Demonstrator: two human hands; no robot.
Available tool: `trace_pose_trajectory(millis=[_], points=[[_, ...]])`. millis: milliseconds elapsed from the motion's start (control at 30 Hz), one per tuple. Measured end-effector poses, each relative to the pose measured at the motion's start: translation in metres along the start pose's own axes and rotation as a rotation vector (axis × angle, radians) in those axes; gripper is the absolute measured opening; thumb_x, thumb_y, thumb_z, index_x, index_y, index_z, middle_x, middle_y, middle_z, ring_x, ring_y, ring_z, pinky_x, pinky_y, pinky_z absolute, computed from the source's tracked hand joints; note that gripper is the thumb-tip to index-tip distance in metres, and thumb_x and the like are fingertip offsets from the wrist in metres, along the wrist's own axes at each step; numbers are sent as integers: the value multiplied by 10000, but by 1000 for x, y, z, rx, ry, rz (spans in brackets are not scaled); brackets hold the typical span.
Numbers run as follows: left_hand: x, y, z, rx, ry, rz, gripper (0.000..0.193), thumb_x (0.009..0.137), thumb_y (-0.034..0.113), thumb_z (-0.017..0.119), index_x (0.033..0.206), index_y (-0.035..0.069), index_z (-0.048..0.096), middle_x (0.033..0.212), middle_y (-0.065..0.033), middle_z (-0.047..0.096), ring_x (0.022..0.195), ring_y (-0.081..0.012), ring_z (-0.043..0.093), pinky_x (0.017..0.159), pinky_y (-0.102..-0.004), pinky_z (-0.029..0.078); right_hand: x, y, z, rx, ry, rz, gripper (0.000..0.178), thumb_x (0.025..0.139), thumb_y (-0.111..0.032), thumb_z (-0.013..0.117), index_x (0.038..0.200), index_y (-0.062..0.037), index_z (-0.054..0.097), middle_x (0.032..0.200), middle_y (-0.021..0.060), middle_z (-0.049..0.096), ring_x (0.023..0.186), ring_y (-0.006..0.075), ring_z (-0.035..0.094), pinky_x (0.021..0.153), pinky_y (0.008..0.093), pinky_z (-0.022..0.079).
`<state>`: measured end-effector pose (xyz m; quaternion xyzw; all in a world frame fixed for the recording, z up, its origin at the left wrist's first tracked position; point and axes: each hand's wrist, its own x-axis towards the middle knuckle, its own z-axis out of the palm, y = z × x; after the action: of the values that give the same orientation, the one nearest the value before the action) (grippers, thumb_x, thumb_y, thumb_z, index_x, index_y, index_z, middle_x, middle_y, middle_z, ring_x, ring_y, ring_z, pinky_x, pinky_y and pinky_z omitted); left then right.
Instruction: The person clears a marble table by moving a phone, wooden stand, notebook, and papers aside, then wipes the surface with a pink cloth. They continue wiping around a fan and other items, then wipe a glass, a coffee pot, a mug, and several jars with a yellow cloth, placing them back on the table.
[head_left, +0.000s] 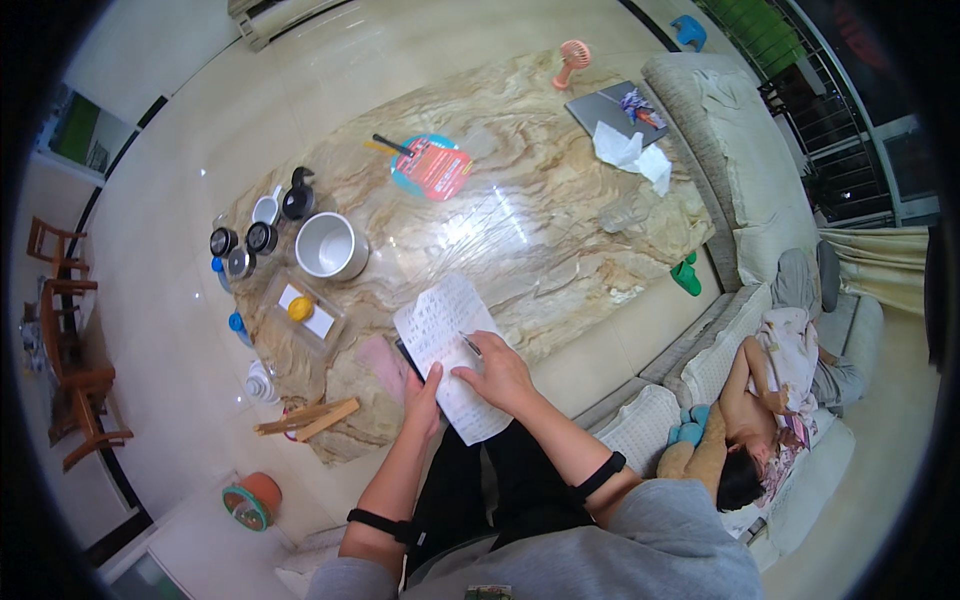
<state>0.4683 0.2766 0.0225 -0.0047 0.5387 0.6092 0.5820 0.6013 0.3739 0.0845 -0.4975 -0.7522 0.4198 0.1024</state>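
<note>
A white sheet of paper point(447, 322) covered in handwriting lies at the near edge of the marbled table point(400, 260), its lower end over my lap. My left hand point(422, 402) grips the sheet's left edge, thumb on top. Along that edge a dark, flat thing shows from beneath; its kind is hidden. In my right hand point(500, 375) is a pen point(471, 346), its tip close to the writing. The right hand rests on the sheet. Just left of the paper lies a pink cloth or sheet point(382, 365).
Leftward stand a white pot point(331, 246), dark-lidded containers point(262, 238) and a clear tray point(325, 338) with a yellow thing. Wooden pieces point(320, 418) lie nearer. Farther off are a round fan point(430, 167), a laptop point(610, 112), tissues point(630, 152) and a pink handheld fan point(572, 62). Someone lies on the sofa point(720, 240).
</note>
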Motion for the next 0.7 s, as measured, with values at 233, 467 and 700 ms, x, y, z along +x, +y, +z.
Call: trace_pose_trajectory(millis=[233, 467, 700], points=[[-9, -7, 19, -62, -103, -132, 423, 998, 131, 604, 1384, 47, 452, 1340, -121, 579, 1206, -241, 578, 997, -400, 498, 11, 52, -38, 318, -356, 225, 633, 715, -384, 889, 1126, 22, 630, 914, 50, 646, 785, 128, 554, 742, 285, 489], [15, -41, 104, -133, -152, -251, 463, 982, 114, 624, 1404, 82, 434, 1337, -97, 576, 1214, -236, 570, 1013, -406, 487, 40, 117, -101, 523, -382, 241, 595, 723, -330, 876, 1150, 14, 642, 1034, 124, 700, 924, 208, 651, 835, 347, 524], [63, -83, 278, -95, -279, -296, 757, 924, 44, 671, 1512, 149, 206, 1468, -81, 437, 1349, -227, 437, 1118, -419, 367, 80, 195, -273, 487, -330, 311, 548, 736, -235, 878, 1156, 18, 633, 1020, 90, 700, 919, 157, 649, 807, 323, 543]])
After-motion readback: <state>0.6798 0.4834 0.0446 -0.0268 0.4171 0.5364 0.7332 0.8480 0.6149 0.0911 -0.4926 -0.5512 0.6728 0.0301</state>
